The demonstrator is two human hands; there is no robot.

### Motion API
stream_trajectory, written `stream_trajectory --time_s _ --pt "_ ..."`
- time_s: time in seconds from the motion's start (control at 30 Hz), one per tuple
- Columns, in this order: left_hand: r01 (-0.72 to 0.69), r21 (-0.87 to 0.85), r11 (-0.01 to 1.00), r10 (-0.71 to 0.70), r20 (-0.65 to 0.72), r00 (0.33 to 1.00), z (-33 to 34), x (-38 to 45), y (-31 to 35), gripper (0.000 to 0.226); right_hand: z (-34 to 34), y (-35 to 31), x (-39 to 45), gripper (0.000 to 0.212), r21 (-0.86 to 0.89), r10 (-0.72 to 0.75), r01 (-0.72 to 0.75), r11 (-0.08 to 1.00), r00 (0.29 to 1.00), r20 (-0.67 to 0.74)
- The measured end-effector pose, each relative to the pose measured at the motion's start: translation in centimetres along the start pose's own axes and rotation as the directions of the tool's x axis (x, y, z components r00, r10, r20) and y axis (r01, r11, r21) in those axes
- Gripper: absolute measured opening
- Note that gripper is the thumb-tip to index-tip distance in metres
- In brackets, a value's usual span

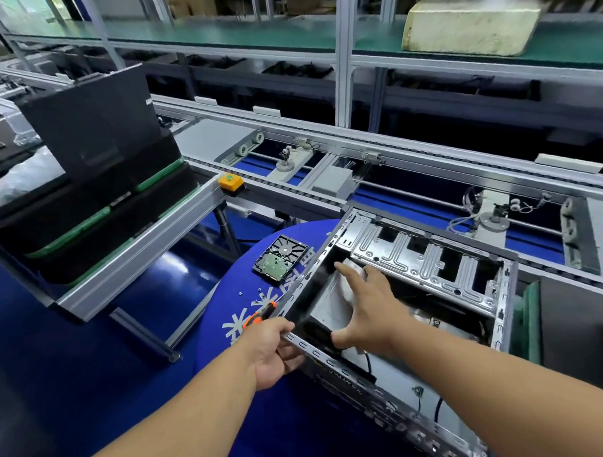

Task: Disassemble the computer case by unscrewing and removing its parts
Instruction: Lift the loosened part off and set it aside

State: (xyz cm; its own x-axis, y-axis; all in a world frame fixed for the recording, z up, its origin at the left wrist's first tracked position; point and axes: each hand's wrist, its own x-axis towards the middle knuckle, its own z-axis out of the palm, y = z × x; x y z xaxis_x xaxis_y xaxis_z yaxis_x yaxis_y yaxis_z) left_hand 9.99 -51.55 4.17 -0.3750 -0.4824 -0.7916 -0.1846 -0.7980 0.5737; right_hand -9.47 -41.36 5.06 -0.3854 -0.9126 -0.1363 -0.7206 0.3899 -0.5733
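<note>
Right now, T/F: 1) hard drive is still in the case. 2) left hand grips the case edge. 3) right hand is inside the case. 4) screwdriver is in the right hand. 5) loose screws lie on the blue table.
1) False: the hard drive lies on the blue table, outside the computer case.
2) True: the left hand grips the case's near edge.
3) True: the right hand reaches in, spread over a grey box.
4) False: the screwdriver lies by the left hand.
5) True: screws lie there.

I see a blue counter [222, 314] with white snowflake print, an orange-and-black screwdriver [259, 315], and a silver-grey computer case [425, 263] at lower right.
</note>
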Motion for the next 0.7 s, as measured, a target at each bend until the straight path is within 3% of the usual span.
stream_trajectory --time_s 0.3,0.4,0.47,0.57,0.7 --pt "0.029 0.099 0.995 -0.046 0.182 0.982 -2.9 -1.6 0.6 0.018 -5.6 -5.9 -0.4 0.123 -0.04 -0.027 0.027 0.999 1.0 0.007" --pt "0.058 0.129 0.99 -0.083 0.193 0.978 -5.3 -1.8 1.6 0.047 -8.6 -8.1 -1.1 0.118 -0.066 -0.067 0.066 0.996 0.998 -0.009" --pt "0.023 0.186 0.982 -0.045 0.112 0.993 -6.8 -1.8 2.3 0.045 -10.7 -9.4 -1.6 0.114 -0.085 -0.083 0.081 0.993 0.996 -0.021" --pt "-0.067 0.303 0.951 0.118 -0.153 0.981 -8.4 -0.7 2.7 0.031 -14.4 -11.6 -3.0 0.106 -0.088 -0.099 0.098 0.991 0.995 -0.015" --pt "-0.182 0.374 0.909 0.276 -0.215 0.937 -10.2 2.0 2.8 0.011 -18.7 -15.5 -5.5 0.096 -0.069 -0.117 0.115 0.991 0.992 -0.037"
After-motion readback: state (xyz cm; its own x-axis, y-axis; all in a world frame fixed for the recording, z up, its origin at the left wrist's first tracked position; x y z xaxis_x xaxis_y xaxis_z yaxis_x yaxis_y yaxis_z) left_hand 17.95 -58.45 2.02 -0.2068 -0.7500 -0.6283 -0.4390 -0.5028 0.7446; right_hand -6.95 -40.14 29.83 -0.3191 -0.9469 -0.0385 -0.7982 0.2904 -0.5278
